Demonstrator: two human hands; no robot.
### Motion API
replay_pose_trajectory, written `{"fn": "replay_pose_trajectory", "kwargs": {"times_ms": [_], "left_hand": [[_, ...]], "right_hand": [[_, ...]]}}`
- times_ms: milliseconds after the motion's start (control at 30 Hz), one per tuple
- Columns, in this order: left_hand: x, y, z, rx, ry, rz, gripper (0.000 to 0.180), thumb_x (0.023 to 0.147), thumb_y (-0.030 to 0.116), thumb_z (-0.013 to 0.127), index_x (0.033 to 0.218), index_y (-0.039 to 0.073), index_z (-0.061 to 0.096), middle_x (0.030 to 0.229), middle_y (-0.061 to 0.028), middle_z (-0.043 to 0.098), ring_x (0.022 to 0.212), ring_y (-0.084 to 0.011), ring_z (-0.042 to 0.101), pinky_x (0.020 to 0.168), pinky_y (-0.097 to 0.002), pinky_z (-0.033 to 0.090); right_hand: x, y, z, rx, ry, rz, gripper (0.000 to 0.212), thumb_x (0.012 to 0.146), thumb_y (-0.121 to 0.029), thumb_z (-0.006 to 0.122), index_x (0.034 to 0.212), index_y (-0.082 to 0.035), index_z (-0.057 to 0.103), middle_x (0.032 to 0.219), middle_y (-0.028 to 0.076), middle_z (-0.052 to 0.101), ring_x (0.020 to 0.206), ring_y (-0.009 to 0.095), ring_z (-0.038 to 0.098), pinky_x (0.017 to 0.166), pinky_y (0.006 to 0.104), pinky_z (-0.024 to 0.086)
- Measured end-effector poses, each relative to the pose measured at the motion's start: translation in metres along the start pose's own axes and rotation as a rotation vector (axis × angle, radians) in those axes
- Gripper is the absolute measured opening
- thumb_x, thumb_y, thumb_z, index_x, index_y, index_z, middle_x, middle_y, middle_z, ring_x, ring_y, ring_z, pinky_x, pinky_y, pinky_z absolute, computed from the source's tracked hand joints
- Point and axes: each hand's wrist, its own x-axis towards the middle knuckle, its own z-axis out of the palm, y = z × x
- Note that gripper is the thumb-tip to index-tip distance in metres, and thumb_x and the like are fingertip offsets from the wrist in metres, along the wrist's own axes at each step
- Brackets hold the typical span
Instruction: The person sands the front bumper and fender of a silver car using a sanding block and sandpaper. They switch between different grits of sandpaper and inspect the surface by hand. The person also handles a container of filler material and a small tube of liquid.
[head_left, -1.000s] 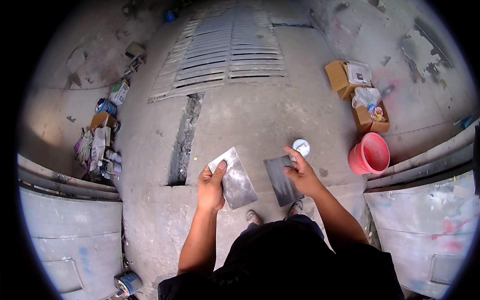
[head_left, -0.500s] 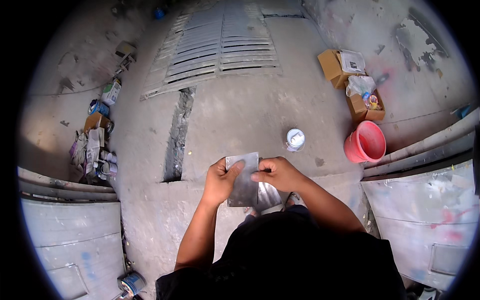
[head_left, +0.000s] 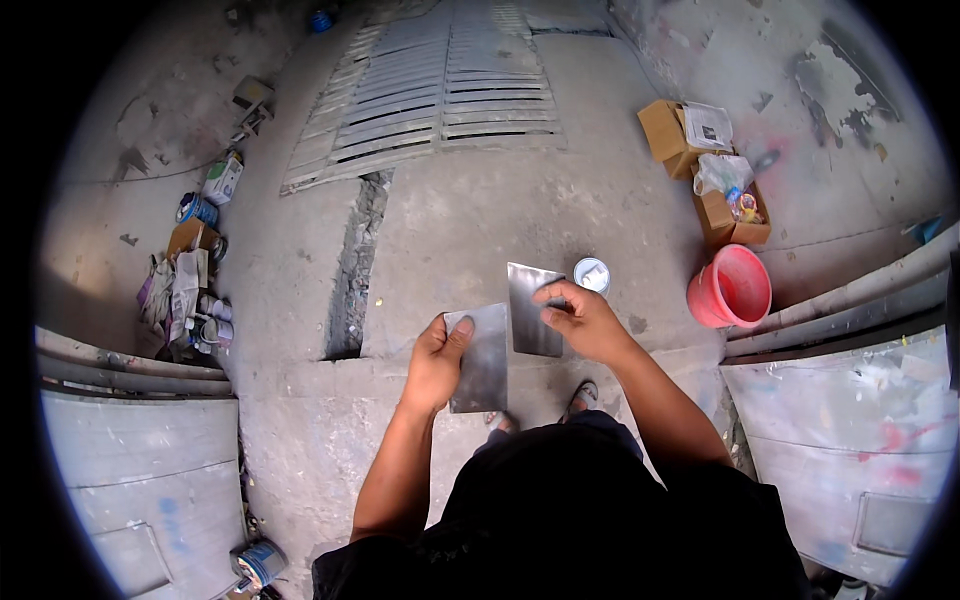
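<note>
My left hand [head_left: 434,365] is closed on a flat rectangular grey metal plate [head_left: 484,362], the thumb lying over its upper left corner. A second, similar metal plate [head_left: 530,318] is in my right hand [head_left: 588,318], gripped along its right edge between thumb and fingers. This one sits higher and slightly tilted, with a narrow gap between it and the left plate. Both plates are held in the air over the concrete floor. Beyond my right hand stands a small white-lidded can [head_left: 592,274] with a pale object on top.
On the right are a pink bucket [head_left: 712,295] and open cardboard boxes [head_left: 714,215]. Cans, cloths [head_left: 186,290] and a carton line the left wall. A rubble-filled trench [head_left: 352,270] cuts the floor, with slatted grating [head_left: 440,110] farther off. My sandaled feet [head_left: 580,398] are below.
My right hand has moved up and away with its plate, which was partly behind the left one. The left plate has shifted slightly left. Now the two plates are apart.
</note>
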Motion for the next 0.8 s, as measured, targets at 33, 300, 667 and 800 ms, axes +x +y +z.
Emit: {"fn": "replay_pose_trajectory", "kwargs": {"times_ms": [33,300,667,800], "left_hand": [[0.000,0.000,0.001,-0.043,0.012,-0.012,0.019,0.099,0.018,0.051,0.097,0.001,0.056,0.085,0.0013,0.059,0.074,-0.0049,0.049,0.066,-0.0212,0.043],[0.000,-0.004,0.005,0.177,-0.023,0.078,0.018,0.098,0.016,0.051,0.089,0.002,0.055,0.076,0.0046,0.051,0.070,-0.0040,0.042,0.060,-0.0211,0.038],[-0.005,0.019,0.005,0.159,-0.106,0.040,0.018,0.097,0.016,0.054,0.099,-0.001,0.061,0.079,0.0018,0.057,0.071,-0.0039,0.046,0.060,-0.0216,0.040],[-0.007,0.035,0.003,0.385,-0.237,-0.014,0.018,0.096,0.015,0.055,0.101,-0.001,0.062,0.079,0.0025,0.058,0.068,-0.0038,0.046,0.060,-0.0219,0.042]], "right_hand": [[-0.002,-0.001,0.005,0.053,-0.014,-0.021,0.022,0.090,-0.023,0.065,0.090,-0.001,0.065,0.073,0.001,0.060,0.067,0.006,0.051,0.061,0.0249,0.042],[0.000,-0.009,0.036,-0.027,-0.053,-0.038,0.034,0.087,-0.032,0.067,0.083,0.002,0.062,0.064,0.005,0.054,0.059,0.009,0.046,0.054,0.0289,0.040],[0.021,-0.007,0.010,0.132,0.075,-0.172,0.022,0.093,-0.022,0.060,0.096,0.000,0.063,0.080,0.003,0.061,0.073,0.007,0.051,0.063,0.0252,0.041],[0.020,-0.049,0.009,-0.245,-0.205,-0.284,0.022,0.089,-0.024,0.064,0.095,-0.002,0.064,0.081,0.006,0.063,0.072,0.012,0.056,0.062,0.0291,0.044]]}}
